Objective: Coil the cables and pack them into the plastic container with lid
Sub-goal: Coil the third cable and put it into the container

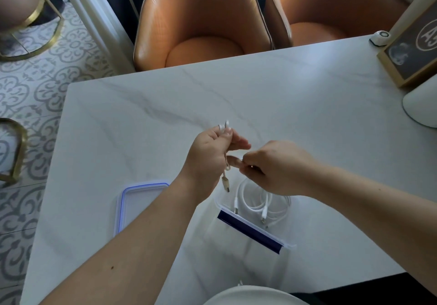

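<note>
White marble-veined worktop [283,96], centre of frame. Two orange leather chairs, upper centre [201,20] and upper right [331,8], tucked at its far edge. Patterned grey-and-white floor tiles [35,87], left. Gold-framed stool [21,4], upper left. Wood-framed chalkboard sign [411,46] and small white round device [379,37], upper right on the worktop.

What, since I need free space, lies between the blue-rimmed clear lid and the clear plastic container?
Head view: bare white marble table, with the person's left forearm crossing above that gap.
</note>
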